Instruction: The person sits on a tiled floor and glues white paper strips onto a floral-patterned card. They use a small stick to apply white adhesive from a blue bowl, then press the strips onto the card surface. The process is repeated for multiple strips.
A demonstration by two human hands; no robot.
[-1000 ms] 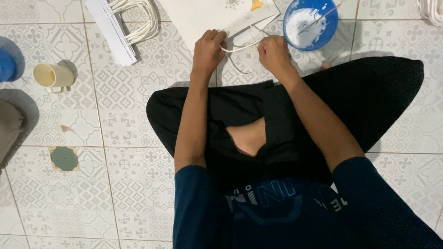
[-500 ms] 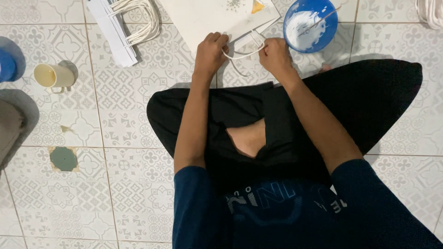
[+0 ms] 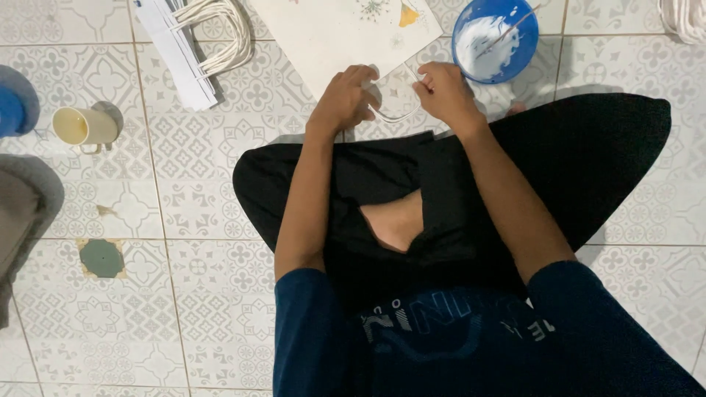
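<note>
I sit cross-legged on a patterned tile floor. A flat white paper bag (image 3: 338,33) with a small flower print lies just ahead of my knees. My left hand (image 3: 344,99) rests on the bag's near edge, fingers curled around one end of a white cord handle (image 3: 397,116). My right hand (image 3: 443,92) pinches the other end of that cord, which sags in a loop between the two hands. A blue bowl (image 3: 494,38) of white paste with a thin stick in it stands right beside my right hand.
A stack of white paper bags with cord handles (image 3: 195,40) lies at the far left. A cream cup (image 3: 82,126) stands on the floor to the left, near a blue object (image 3: 11,110). A green round patch (image 3: 101,258) marks one tile. More white cord (image 3: 684,18) shows at the top right.
Both hands have stayed at the bag's near edge. The cord loop between them hangs a little lower and the fingers have shifted slightly along it.
</note>
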